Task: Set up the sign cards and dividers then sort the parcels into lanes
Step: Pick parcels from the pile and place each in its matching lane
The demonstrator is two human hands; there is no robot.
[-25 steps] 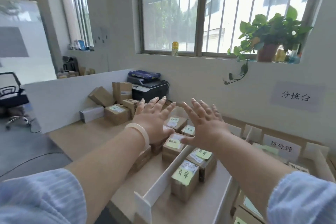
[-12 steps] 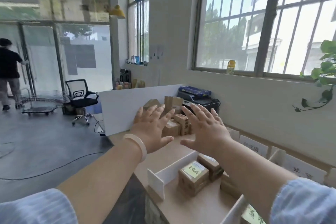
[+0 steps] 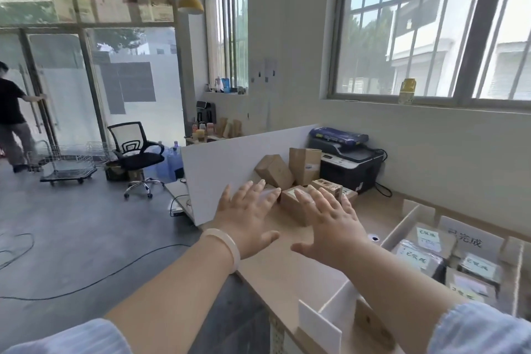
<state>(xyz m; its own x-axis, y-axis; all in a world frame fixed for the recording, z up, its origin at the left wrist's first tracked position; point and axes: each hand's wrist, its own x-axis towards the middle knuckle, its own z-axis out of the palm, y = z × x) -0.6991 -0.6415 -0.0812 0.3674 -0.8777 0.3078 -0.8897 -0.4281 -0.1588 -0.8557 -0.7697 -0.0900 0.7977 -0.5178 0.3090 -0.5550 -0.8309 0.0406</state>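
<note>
Within the last second the whole view had swung left, away from the lanes and toward the far end of the tabletop (image 3: 287, 270). There the unsorted pile of parcels (image 3: 298, 172) stood between a white board (image 3: 221, 178) and a printer (image 3: 349, 161). The lanes had slid to the right edge: a white divider (image 3: 402, 224), a sign card (image 3: 471, 236) standing behind it, and sorted parcels (image 3: 422, 256) lying inside with pale labels on top. This suggested the setup was done and the sorting was under way, with another parcel about to be fetched.

Both hands had travelled with the view. The left hand (image 3: 247, 218) and right hand (image 3: 330, 224) were stretched out flat, fingers spread, holding nothing. They now reached the pile's near edge, the right fingertips over the closest box (image 3: 291, 204).

The pile was plain brown cardboard, some boxes upright and some tipped, with small stickers on a few.
</note>
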